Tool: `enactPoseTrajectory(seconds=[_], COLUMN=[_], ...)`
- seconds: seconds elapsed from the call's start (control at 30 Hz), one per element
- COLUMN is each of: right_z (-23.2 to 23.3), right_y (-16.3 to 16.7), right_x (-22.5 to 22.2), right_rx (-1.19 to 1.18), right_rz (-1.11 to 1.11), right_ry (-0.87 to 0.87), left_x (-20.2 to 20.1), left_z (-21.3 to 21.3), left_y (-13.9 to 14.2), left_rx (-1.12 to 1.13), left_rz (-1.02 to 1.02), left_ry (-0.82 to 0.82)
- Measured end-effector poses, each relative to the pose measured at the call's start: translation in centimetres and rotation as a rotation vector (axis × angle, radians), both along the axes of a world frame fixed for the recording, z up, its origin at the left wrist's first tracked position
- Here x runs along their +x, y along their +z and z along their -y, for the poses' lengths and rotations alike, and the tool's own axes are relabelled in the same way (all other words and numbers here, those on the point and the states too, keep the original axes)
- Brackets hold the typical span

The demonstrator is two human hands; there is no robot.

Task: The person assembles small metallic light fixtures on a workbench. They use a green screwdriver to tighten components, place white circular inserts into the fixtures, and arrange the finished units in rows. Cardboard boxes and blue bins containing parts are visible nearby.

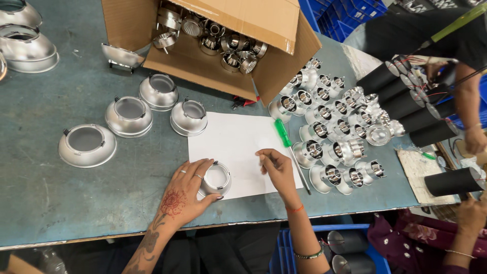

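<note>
My left hand [188,189] grips a shiny cup [215,178] on the white paper [231,139], my right hand [276,167] is curled up empty, and many cups [129,115] still wait nearby.

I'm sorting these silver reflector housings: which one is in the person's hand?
The silver housing lying on the white paper sheet, under the left hand. The other loose ones sit untouched on the green tabletop, farther away.
</note>
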State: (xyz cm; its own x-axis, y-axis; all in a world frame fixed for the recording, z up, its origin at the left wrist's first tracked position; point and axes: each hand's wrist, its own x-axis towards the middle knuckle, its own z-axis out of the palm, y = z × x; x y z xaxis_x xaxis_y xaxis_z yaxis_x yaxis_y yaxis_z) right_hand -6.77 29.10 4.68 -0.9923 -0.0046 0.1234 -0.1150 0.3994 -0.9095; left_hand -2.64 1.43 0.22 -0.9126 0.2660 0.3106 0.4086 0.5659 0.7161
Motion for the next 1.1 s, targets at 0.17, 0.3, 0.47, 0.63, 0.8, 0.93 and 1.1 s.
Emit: enactPoseTrajectory(seconds=[0.17,0.3,0.47,0.63,0.8,0.93,1.1], right_z=[2.8,5.5,8.5,9.6,9.6,9.2,8.7], right_y=[-0.5,0.4,1.2,1.5,1.8,2.3,1.8], right_x=[0.7,1.2,2.5,3.1,3.5,3.1,2.9], right_rx=[-0.063,0.003,0.173,0.295,0.304,0.369,0.352], right_rz=[0.063,0.025,-0.069,-0.125,-0.144,-0.012,-0.039], right_ry=[-0.047,-0.086,-0.04,-0.071,-0.011,0.011,0.034], left_x=[0.0,0.1,0.0,0.0,0.1,0.5,0.7], left_z=[0.1,0.2,0.0,0.0,0.0,-0.1,-0.7], left_y=[0.2,0.5,0.7,0.9,1.0,0.4,-0.7], left_rx=[0.023,0.051,0.042,0.041,0.054,0.088,-0.093], left_rz=[0.019,0.028,0.035,0.018,0.031,-0.082,-0.281], left_ry=[-0.022,-0.015,0.025,0.045,0.063,0.054,0.063])
